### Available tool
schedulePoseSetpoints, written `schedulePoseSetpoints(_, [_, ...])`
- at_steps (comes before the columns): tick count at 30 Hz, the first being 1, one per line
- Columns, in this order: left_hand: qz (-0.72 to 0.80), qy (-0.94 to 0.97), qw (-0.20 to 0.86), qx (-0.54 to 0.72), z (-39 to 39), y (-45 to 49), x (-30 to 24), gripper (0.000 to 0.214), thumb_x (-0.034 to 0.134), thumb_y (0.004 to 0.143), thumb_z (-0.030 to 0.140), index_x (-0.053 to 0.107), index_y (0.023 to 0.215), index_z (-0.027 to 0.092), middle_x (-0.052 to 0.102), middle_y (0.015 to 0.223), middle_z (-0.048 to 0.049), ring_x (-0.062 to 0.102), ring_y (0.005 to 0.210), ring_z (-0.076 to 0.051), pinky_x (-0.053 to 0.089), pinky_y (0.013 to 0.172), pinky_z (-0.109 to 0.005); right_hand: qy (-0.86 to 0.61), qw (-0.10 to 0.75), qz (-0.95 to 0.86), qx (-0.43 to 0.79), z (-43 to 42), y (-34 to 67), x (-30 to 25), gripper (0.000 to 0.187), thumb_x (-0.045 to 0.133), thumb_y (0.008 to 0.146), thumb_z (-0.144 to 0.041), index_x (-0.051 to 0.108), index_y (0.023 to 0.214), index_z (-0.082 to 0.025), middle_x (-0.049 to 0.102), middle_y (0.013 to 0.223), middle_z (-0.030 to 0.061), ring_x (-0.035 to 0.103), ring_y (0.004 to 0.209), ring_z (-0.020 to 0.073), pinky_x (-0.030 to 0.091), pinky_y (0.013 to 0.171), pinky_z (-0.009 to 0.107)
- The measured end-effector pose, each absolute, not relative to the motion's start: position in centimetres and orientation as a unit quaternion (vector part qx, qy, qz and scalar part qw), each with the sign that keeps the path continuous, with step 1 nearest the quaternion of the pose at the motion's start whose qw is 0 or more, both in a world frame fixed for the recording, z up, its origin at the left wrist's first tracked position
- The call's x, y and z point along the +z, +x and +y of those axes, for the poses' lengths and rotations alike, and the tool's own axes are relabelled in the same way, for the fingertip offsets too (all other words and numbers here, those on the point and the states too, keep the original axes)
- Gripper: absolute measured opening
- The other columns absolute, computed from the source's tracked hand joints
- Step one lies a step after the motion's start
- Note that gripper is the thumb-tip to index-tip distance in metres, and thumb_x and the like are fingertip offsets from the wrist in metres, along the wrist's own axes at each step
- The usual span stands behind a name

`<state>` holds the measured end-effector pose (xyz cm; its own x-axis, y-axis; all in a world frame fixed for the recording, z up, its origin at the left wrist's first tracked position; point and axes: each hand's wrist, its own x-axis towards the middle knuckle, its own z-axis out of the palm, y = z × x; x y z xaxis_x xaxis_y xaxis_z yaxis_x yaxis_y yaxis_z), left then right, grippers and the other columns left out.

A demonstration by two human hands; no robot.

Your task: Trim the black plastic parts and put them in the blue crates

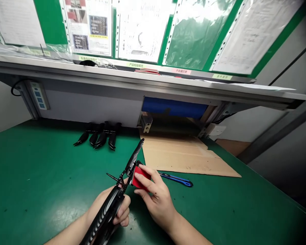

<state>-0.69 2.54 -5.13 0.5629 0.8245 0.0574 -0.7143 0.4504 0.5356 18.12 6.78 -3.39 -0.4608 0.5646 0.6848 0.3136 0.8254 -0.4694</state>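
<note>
Gripped in curled fingers of left hand (122, 211): black striped jointed piece (105, 211), above green tabletop (53, 183). Grasped in fingers of right hand (158, 195): red pad (138, 183), beside piece. Beyond: blue utility knife (178, 179).

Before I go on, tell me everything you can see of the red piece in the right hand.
The red piece is small, with a plain, bright red flat face and a paler strip along its left edge; I can't tell its material. The right hand holds it at a tilt over the green tabletop, fingers across the face, hiding part of it. It sits beside the jointed middle of the black part in the left hand; whether the two touch is unclear.
</note>
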Motion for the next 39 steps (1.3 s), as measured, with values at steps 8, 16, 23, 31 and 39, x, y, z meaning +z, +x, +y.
schedulePoseSetpoints(8, [0.162, 0.252, 0.844, 0.444, 2.6, -0.9, -5.1, 0.022, 0.052, 0.090, 0.031, 0.063, 0.080, 0.015, 0.045, 0.048, 0.0025, 0.029, 0.038, -0.006, 0.025, 0.049, -0.025, -0.278, 0.433, -0.851, 0.107, 7.0, 18.1, -3.7, 0.034, 0.057, 0.093, -0.023, 0.058, 0.126, -0.028, 0.040, 0.132, 0.0102, 0.046, 0.116, 0.0272, 0.047, 0.095, 0.043])
schedulePoseSetpoints(16, [0.161, 0.238, 0.844, 0.453, 2.1, -0.5, -5.0, 0.038, 0.045, 0.093, 0.033, 0.055, 0.062, 0.014, 0.041, 0.048, 0.0019, 0.025, 0.038, -0.006, 0.024, 0.049, -0.025, -0.264, 0.422, -0.855, 0.147, 6.8, 18.3, -3.6, 0.035, 0.060, 0.091, -0.023, 0.059, 0.124, -0.033, 0.044, 0.128, 0.0083, 0.049, 0.111, 0.0268, 0.048, 0.092, 0.044])
schedulePoseSetpoints(23, [0.155, 0.228, 0.841, 0.465, 2.0, -0.5, -5.0, 0.027, 0.045, 0.094, 0.034, 0.061, 0.081, 0.016, 0.041, 0.049, 0.0037, 0.022, 0.039, -0.005, 0.022, 0.049, -0.024, -0.272, 0.437, -0.838, 0.180, 6.7, 18.1, -3.4, 0.032, 0.060, 0.091, -0.023, 0.061, 0.121, -0.032, 0.047, 0.125, 0.0075, 0.049, 0.110, 0.0258, 0.046, 0.093, 0.042])
schedulePoseSetpoints(31, [0.147, 0.230, 0.849, 0.453, 1.9, -0.6, -4.9, 0.029, 0.046, 0.094, 0.035, 0.062, 0.081, 0.015, 0.039, 0.049, 0.0043, 0.022, 0.039, -0.005, 0.024, 0.050, -0.024, -0.256, 0.435, -0.848, 0.161, 6.9, 18.4, -3.3, 0.031, 0.060, 0.091, -0.021, 0.061, 0.120, -0.032, 0.050, 0.124, 0.0067, 0.050, 0.107, 0.0248, 0.047, 0.090, 0.042])
schedulePoseSetpoints(39, [0.132, 0.218, 0.851, 0.459, 1.8, -0.7, -5.4, 0.033, 0.034, 0.098, 0.035, 0.061, 0.092, 0.017, 0.037, 0.050, 0.0052, 0.021, 0.040, -0.005, 0.025, 0.051, -0.023, -0.257, 0.456, -0.840, 0.140, 6.7, 18.5, -2.7, 0.029, 0.060, 0.090, -0.020, 0.063, 0.116, -0.033, 0.053, 0.122, 0.0060, 0.051, 0.105, 0.0244, 0.047, 0.087, 0.041])
